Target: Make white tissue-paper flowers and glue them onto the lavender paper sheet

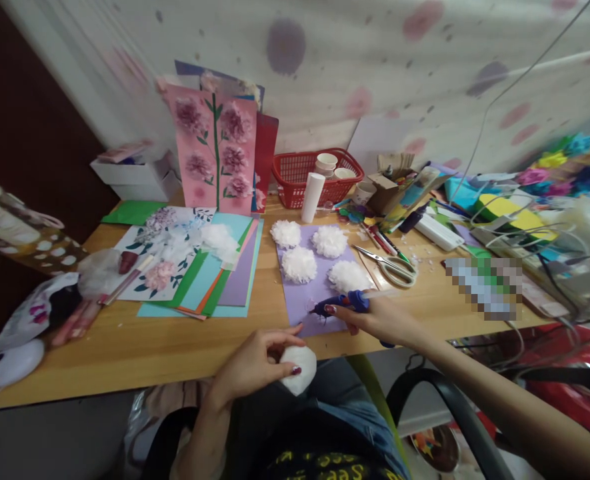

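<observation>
My right hand (357,317) grips a blue hot glue gun (352,302), its dark nozzle low over the purple sheet (295,300). Several fluffy white paper flowers (299,265) sit on that sheet, above the nozzle. At the table's front edge, my left hand (267,360) is closed around a rounded white piece (301,370), perhaps another flower seen from behind. Its forefinger reaches toward the sheet's lower left corner. Whether the nozzle touches the paper I cannot tell.
Scissors (392,265) and pens (387,240) lie right of the sheet. Behind stand a white roll (313,198) and a red basket (289,175) with paper cups. Coloured papers (199,280) and a pink flower card (199,150) are at left. Cables (569,280) crowd the right side.
</observation>
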`<state>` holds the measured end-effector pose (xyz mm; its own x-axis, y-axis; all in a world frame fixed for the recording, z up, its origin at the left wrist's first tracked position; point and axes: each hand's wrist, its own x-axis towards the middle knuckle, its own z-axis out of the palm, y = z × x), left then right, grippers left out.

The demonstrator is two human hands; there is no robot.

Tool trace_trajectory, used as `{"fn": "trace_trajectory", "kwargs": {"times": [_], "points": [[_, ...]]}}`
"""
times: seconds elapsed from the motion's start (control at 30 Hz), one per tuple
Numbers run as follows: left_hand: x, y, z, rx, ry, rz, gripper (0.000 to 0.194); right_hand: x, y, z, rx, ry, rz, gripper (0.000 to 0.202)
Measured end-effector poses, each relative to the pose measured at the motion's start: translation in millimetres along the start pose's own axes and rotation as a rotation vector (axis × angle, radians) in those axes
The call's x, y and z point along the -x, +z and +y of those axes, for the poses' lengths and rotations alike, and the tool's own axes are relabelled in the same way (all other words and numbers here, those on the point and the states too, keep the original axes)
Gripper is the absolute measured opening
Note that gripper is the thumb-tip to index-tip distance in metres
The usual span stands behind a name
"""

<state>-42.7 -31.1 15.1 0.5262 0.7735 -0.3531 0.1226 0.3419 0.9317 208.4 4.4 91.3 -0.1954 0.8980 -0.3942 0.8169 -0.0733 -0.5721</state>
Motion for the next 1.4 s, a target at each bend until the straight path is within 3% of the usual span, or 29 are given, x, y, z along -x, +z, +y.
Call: {"fn": "trace_trajectory", "kwargs": {"times": [0.33,0.5,0.8,1.07,1.4], "points": [[0.7,0.2,-0.1,0.011,-0.008,-0.01,0.041,0.9,-1.9,8.4,-0.006,0.034,0.006,0.055],[-0.1,-0.4,-2.5,0.016,0.0,-0.017,0.041,3.6,-4.6,14.0,0.014,-0.001,0.045,0.047],[0.4,-0.9,-4.7,0.015,0.006,-0.01,0.041,3.1,-3.7,10.2,-0.001,-0.072,0.011,0.054],[-0.3,0.1,-2.3,0.008,0.012,-0.003,0.04,-3.3,-10.1,21.1,0.013,-0.008,0.049,0.058],[0.9,-0.8,-1.9,0.001,-0.001,-0.005,0.041,-18.2,-8.8,9.6,0.02,0.078,0.094,0.058]]}}
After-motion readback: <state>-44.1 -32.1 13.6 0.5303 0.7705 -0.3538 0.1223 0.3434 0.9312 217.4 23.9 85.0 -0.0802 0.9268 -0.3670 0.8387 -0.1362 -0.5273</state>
